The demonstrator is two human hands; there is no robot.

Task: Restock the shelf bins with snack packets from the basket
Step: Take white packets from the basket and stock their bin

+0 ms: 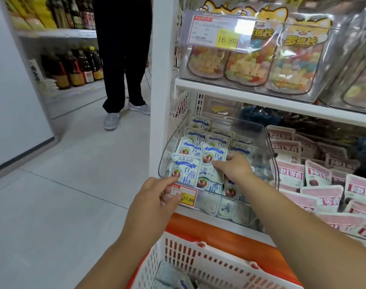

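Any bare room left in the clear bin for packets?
In the clear bin, likely the right side, between the right hand and the wall, plus the back right corner. Left and middle are stacked with blue packets.

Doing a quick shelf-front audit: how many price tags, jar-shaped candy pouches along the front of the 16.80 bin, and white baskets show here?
Price tags: 2, the 16.80 tag and the 17.80 tag
Jar-shaped candy pouches: 3
White basket: 1
Total: 6
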